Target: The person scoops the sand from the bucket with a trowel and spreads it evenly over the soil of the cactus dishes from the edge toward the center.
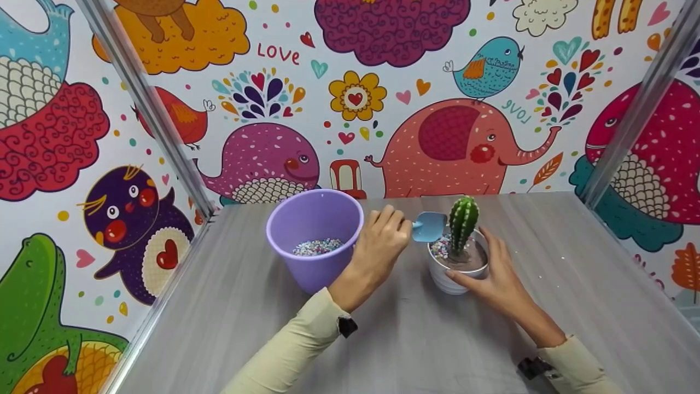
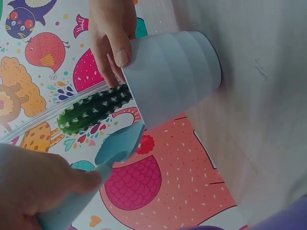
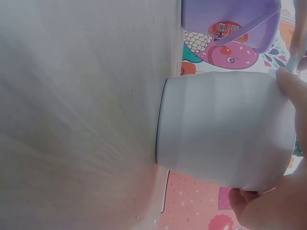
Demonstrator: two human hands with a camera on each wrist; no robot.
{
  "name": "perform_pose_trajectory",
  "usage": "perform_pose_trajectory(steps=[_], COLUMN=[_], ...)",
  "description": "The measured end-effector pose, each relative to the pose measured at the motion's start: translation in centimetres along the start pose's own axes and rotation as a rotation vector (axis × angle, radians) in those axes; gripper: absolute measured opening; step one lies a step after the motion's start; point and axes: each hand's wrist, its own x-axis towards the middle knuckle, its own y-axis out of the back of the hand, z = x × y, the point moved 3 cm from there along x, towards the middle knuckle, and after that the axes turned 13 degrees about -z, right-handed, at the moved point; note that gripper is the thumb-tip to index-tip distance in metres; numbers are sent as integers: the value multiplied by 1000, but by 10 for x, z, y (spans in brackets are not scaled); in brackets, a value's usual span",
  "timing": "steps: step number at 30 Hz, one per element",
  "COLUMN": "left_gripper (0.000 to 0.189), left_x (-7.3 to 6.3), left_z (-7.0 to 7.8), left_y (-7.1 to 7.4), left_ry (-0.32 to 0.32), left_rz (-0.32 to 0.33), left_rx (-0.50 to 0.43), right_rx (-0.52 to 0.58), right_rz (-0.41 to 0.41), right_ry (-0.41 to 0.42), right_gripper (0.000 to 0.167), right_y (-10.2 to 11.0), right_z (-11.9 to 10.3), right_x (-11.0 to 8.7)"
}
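Note:
My left hand [image 1: 383, 241] grips the handle of a small blue scoop [image 1: 430, 226], whose blade tilts at the left rim of a white pot [image 1: 449, 282]. A green cactus [image 1: 464, 221] stands upright in that pot. Colourful pebbles [image 1: 441, 247] cover the left part of the soil around it; brownish soil shows on the right. With thumb and fingers around the rim, my right hand [image 1: 500, 271] holds the pot from the right. In the left wrist view the blade [image 2: 120, 143] of the scoop meets the pot's rim; its hollow looks bare there.
Left of the pot stands a purple bucket [image 1: 314, 273] with more colourful pebbles [image 1: 318, 247] inside. A few tiny white bits lie on the grey wood-look table [image 1: 574, 306] to the right. Cartoon-printed panels with metal posts [image 1: 634, 109] rise behind the table.

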Motion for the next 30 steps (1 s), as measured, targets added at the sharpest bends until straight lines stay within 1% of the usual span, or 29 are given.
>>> perform_pose_trajectory(steps=[6,10,13,17,20,24,27,30], left_gripper=[9,11,11,12,13,17,21,21], left_x=[-2,-3,-5,-8,-10,-14,-17,-22], left_z=[-1,-4,-7,-12,-18,-26,-34,-42], left_y=[-1,-2,-3,-4,-4,-4,-4,-3], left_ry=[-2,7,18,33,45,66,90,117], left_rz=[-20,-19,-18,-39,-61,-91,-115,-129], left_rx=[-23,-32,-38,-69,-121,-229,-314,-366], right_rx=[5,18,28,34,37,41,45,55], right_rz=[-4,-4,-4,-5,-3,14,29,45], right_ry=[-3,17,33,38,44,57,58,61], right_gripper=[126,125,124,123,122,122,122,120], right_y=[0,0,0,1,2,4,7,9], right_z=[0,0,0,0,0,-1,-4,-7], right_x=[0,0,0,0,0,1,1,1])
